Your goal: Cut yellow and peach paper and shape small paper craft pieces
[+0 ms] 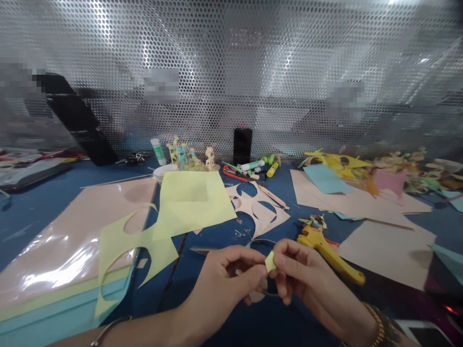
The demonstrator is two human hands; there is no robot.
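Two hands working at the fingertips: left hand (220,284) and right hand (300,272) both closed in a pinch on a small pale-yellow paper scrap (270,261), held above the blue table (32,226). Scrap should be very light and thin, and easy to crease; take it by the edges with light pad pressure. Black-handled scissors (204,250) lie just behind the hands, blade pointing left. Cut yellow sheet (133,250) to the left, yellow-handled tool (325,255) to the right.

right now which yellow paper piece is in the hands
The small pale yellow scrap between the left hand and right hand; the square sheet and cut sheet are much larger, lying apart.
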